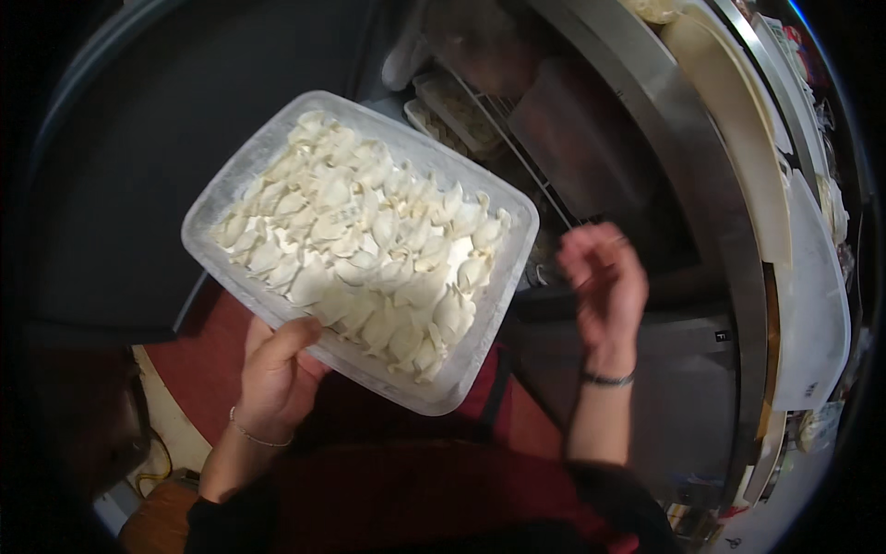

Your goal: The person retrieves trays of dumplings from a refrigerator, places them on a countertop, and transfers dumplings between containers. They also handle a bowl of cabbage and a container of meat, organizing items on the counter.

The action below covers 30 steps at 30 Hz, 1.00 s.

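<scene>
My left hand (284, 374) grips the near edge of a translucent plastic tray (477, 374), thumb over the rim. Rows of pale, floured dumplings (360, 235) fill the tray, which is held tilted. To the right of the tray, my right hand (602, 277) is raised and blurred, its fingers partly curled. It appears to hold nothing and is apart from the tray. Behind the tray is the inside of an open cold cabinet, where other containers of food (457, 111) sit by a white wire rack (533, 166).
A dark open door (173, 138) stands at the left. On the right runs the cabinet's metal edge (699, 138), with white boards or lids (813, 311) and bagged items above it. A grey drawer or door front (664, 408) lies below at right. Red floor shows below.
</scene>
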Each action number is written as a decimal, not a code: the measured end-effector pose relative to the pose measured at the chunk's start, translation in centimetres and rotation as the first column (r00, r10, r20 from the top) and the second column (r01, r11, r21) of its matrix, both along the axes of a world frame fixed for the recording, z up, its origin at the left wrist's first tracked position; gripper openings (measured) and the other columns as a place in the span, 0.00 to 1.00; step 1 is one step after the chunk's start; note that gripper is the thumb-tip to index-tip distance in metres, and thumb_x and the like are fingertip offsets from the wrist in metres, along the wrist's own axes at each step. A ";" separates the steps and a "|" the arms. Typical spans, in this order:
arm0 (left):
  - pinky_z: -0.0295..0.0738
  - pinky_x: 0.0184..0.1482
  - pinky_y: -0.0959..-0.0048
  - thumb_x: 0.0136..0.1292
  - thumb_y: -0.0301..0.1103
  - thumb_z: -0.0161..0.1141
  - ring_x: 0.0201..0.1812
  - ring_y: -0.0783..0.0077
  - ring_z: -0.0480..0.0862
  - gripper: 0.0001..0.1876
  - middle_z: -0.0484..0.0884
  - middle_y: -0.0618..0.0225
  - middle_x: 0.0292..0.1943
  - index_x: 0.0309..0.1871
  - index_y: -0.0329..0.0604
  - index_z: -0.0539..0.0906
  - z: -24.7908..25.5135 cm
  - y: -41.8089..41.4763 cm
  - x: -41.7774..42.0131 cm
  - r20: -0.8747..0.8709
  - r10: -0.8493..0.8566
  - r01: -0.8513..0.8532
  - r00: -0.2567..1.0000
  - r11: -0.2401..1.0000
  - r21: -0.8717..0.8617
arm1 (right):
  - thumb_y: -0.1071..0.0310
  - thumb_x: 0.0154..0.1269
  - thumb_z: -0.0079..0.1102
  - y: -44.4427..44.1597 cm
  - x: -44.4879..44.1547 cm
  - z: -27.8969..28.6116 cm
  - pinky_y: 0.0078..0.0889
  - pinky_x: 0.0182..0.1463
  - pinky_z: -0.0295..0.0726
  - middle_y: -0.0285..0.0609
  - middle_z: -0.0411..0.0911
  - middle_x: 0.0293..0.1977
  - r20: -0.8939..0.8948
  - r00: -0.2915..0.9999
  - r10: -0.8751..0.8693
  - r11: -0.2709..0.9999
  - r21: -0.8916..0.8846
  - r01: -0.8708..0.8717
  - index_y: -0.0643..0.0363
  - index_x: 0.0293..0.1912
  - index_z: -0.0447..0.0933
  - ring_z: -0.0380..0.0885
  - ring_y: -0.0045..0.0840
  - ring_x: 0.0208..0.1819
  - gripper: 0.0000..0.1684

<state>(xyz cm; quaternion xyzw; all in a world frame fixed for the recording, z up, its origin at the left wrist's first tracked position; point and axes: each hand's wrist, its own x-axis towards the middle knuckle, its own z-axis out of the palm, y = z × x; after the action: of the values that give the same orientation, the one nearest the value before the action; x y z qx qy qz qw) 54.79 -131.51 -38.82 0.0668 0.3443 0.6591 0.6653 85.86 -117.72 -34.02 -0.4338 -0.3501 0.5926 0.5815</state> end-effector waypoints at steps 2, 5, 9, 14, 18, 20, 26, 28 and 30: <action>0.74 0.57 0.63 0.57 0.17 0.51 0.55 0.61 0.78 0.28 0.76 0.56 0.55 0.64 0.31 0.65 -2.5 0.0 -1.5 0.053 -0.003 0.000 0.999 0.997 0.072 | 0.68 0.70 0.46 4.0 2.6 0.9 0.35 0.57 0.79 0.51 0.75 0.52 0.040 0.938 -0.343 0.922 0.204 0.328 0.70 0.57 0.69 0.78 0.34 0.51 0.20; 0.73 0.58 0.64 0.56 0.17 0.53 0.56 0.62 0.76 0.32 0.74 0.58 0.57 0.67 0.36 0.61 -4.7 -0.8 0.0 0.059 0.048 -0.038 0.997 0.988 -0.151 | 0.65 0.72 0.46 10.4 8.6 3.7 0.35 0.64 0.72 0.54 0.72 0.57 -0.189 0.916 -0.353 0.816 0.417 0.400 0.71 0.60 0.67 0.75 0.38 0.56 0.23; 0.72 0.59 0.62 0.55 0.17 0.54 0.59 0.61 0.74 0.35 0.71 0.58 0.60 0.69 0.38 0.59 -6.3 -1.3 1.8 0.070 0.048 -0.035 0.996 0.984 -0.173 | 0.53 0.72 0.45 15.7 12.8 4.6 0.39 0.68 0.65 0.54 0.64 0.65 0.716 0.296 -0.631 0.767 0.633 0.105 0.65 0.65 0.64 0.67 0.42 0.64 0.31; 0.69 0.62 0.58 0.55 0.17 0.53 0.62 0.58 0.71 0.38 0.69 0.56 0.63 0.71 0.41 0.55 -7.7 -1.0 2.5 0.095 0.045 -0.027 0.994 0.982 -0.187 | 0.41 0.69 0.44 19.7 16.6 7.6 0.40 0.69 0.61 0.54 0.58 0.68 0.581 -0.788 -0.202 0.907 0.414 0.073 0.59 0.68 0.61 0.59 0.44 0.69 0.39; 0.68 0.62 0.60 0.60 0.29 0.56 0.59 0.61 0.74 0.24 0.73 0.57 0.57 0.61 0.34 0.67 -7.7 -1.7 2.8 -0.024 -0.018 0.014 1.000 0.984 -0.179 | 0.39 0.65 0.49 22.5 16.5 6.6 0.39 0.69 0.62 0.52 0.59 0.68 0.804 -0.446 -0.394 0.800 0.539 0.264 0.59 0.68 0.61 0.60 0.42 0.69 0.43; 0.68 0.62 0.60 0.61 0.31 0.56 0.57 0.62 0.75 0.22 0.75 0.57 0.55 0.58 0.33 0.71 -7.8 -1.4 3.3 -0.010 -0.023 0.021 1.000 0.982 -0.189 | 0.30 0.56 0.55 24.3 17.8 6.5 0.38 0.68 0.63 0.52 0.61 0.67 0.838 -0.302 -0.454 0.774 0.539 0.331 0.59 0.69 0.59 0.60 0.41 0.68 0.53; 0.68 0.62 0.59 0.55 0.23 0.54 0.60 0.58 0.73 0.31 0.72 0.57 0.59 0.66 0.37 0.61 -6.3 -1.0 3.1 -0.034 -0.035 0.024 0.999 0.964 -0.266 | 0.34 0.64 0.46 29.3 18.8 6.4 0.36 0.70 0.59 0.52 0.61 0.67 0.889 -0.426 -0.167 0.906 0.309 0.288 0.59 0.69 0.59 0.58 0.39 0.70 0.46; 0.66 0.64 0.58 0.53 0.19 0.52 0.63 0.56 0.70 0.38 0.69 0.56 0.63 0.71 0.38 0.56 -5.7 -0.7 3.2 -0.004 -0.019 0.017 1.000 0.959 -0.281 | 0.35 0.65 0.45 30.9 19.1 5.8 0.36 0.70 0.59 0.52 0.62 0.67 0.876 -0.464 -0.136 0.924 0.281 0.260 0.59 0.69 0.59 0.58 0.39 0.69 0.45; 0.67 0.63 0.57 0.52 0.19 0.51 0.63 0.56 0.70 0.38 0.69 0.56 0.63 0.70 0.38 0.57 -5.3 -0.3 3.3 -0.013 -0.004 0.001 1.000 0.966 -0.260 | 0.35 0.65 0.45 32.2 19.4 5.0 0.36 0.70 0.59 0.51 0.62 0.67 0.867 -0.486 -0.113 0.935 0.258 0.242 0.59 0.69 0.59 0.58 0.39 0.69 0.45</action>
<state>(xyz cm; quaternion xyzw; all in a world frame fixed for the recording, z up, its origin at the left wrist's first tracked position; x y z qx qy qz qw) 58.11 -131.82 -44.09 -0.0161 0.4319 0.6070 0.6669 105.28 -85.53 -28.99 -0.8031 -0.5688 -0.1553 0.0860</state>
